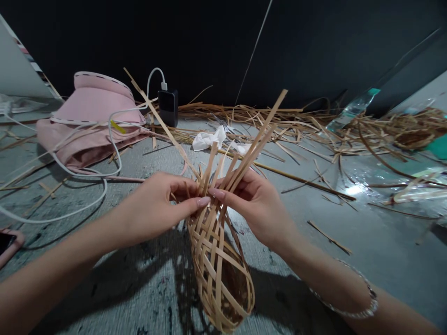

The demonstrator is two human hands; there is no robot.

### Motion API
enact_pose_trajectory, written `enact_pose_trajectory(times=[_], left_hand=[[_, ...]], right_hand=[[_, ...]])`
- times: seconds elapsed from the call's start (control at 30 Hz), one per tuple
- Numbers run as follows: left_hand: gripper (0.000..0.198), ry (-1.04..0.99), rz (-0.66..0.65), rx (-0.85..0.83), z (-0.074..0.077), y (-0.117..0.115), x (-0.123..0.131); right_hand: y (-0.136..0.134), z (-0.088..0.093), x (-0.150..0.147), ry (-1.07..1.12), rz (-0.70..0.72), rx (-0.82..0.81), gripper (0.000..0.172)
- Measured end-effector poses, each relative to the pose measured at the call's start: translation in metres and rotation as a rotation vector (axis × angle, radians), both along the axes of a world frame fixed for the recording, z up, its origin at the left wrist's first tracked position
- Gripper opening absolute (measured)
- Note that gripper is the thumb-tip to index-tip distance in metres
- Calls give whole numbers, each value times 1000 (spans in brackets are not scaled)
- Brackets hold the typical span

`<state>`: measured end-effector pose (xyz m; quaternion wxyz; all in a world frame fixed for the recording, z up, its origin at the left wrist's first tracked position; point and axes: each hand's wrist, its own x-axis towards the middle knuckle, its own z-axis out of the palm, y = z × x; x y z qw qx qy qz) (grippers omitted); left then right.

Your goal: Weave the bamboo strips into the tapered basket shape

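A woven basket of flat bamboo strips point(218, 270) stands in the middle of the view, its lattice loose and open toward the bottom. Loose strip ends point(260, 139) fan upward from its narrow top, one long strip leaning to the upper left. My left hand point(157, 204) pinches the weave at the left of this top, thumb pressed along the strips. From the right, my right hand point(256, 204) is closed on the gathered strips, thumb in front and fingers behind them. The two thumb tips nearly meet. Fingers behind the strips are partly hidden.
A pink visor hat point(96, 100) lies at the left with a white cable point(104, 186) running to a black power bank point(168, 108). Crumpled tissue point(209, 138), scattered strips point(244, 114) and a plastic bottle point(354, 111) lie toward the wall. A phone point(9, 244) is at the left edge.
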<state>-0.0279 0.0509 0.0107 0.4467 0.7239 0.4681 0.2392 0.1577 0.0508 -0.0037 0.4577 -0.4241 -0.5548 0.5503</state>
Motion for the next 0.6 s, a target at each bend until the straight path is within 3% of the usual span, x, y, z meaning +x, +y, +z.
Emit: enact_pose_trajectory(times=[0.13, 0.27, 0.6], left_hand=[[22, -19, -7, -13, 2, 1, -1], [19, -64, 71, 50, -2, 0, 1], [18, -37, 216, 155, -11, -6, 8]], right_hand=[[0, -2, 1, -36, -7, 46, 18], [0, -6, 0, -44, -27, 88, 16], [1, -24, -5, 137, -80, 171, 16]])
